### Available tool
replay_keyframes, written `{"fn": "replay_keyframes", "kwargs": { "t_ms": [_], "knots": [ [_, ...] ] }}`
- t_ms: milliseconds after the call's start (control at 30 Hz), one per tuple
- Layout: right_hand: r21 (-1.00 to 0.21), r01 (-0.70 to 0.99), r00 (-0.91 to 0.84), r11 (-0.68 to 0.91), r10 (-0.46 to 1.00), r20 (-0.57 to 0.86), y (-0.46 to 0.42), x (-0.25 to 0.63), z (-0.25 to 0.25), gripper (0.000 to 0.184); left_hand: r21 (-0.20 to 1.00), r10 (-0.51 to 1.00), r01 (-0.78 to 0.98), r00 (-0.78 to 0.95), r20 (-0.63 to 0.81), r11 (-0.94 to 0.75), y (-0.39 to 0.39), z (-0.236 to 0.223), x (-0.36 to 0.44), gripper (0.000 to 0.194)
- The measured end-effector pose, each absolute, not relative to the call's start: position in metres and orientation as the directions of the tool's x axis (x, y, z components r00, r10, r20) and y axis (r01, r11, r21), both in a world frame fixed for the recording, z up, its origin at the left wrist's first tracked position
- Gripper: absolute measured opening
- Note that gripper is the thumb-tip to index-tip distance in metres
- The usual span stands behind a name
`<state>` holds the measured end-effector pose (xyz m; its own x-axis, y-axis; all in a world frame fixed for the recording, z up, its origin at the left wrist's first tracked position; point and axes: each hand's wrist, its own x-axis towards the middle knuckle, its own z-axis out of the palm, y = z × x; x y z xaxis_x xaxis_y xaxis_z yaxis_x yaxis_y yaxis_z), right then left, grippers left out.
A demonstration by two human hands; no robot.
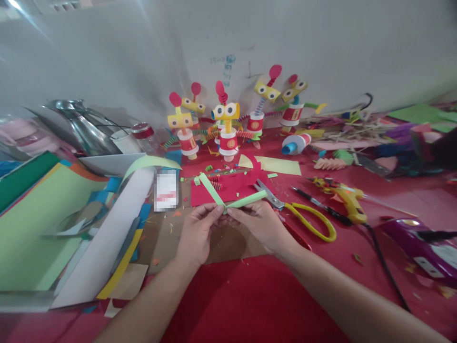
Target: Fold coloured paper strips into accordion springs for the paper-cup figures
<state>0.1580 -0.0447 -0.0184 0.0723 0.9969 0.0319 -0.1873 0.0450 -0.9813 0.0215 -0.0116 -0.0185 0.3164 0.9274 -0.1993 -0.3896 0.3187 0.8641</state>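
The left hand [198,231] and right hand [262,225] pinch pale-green paper [212,188] between them, and should press this corner evenly.

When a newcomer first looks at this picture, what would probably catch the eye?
Probably the big-eyed paper figures, grouped near the wall at the back. Next, at the centre, the left hand and right hand pinch pale green strips that form a V. The yellow-handled scissors lie just beyond the right hand.
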Motion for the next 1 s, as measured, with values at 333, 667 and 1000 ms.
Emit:
{"fn": "replay_keyframes", "kwargs": {
  "t_ms": [333, 667, 1000],
  "knots": [
    [-0.972, -0.229, 0.035, -0.057, 0.997, -0.067, -0.045, 0.161, -0.015, 0.024, 0.873, 0.922, -0.369, 0.336, -0.194, 0.318, -0.013, -0.017, 0.020, 0.015],
    [-0.988, -0.147, 0.072, -0.050, 0.996, -0.061, -0.045, 0.162, -0.013, 0.020, 0.915, 0.919, -0.260, 0.331, -0.214, 0.307, -0.012, -0.013, 0.017, 0.016],
    [-0.982, -0.188, 0.128, -0.011, 0.991, -0.036, -0.046, 0.155, -0.017, 0.022, 0.774, 0.898, -0.462, 0.287, -0.333, 0.434, -0.022, -0.018, 0.027, 0.015]
  ]
}}
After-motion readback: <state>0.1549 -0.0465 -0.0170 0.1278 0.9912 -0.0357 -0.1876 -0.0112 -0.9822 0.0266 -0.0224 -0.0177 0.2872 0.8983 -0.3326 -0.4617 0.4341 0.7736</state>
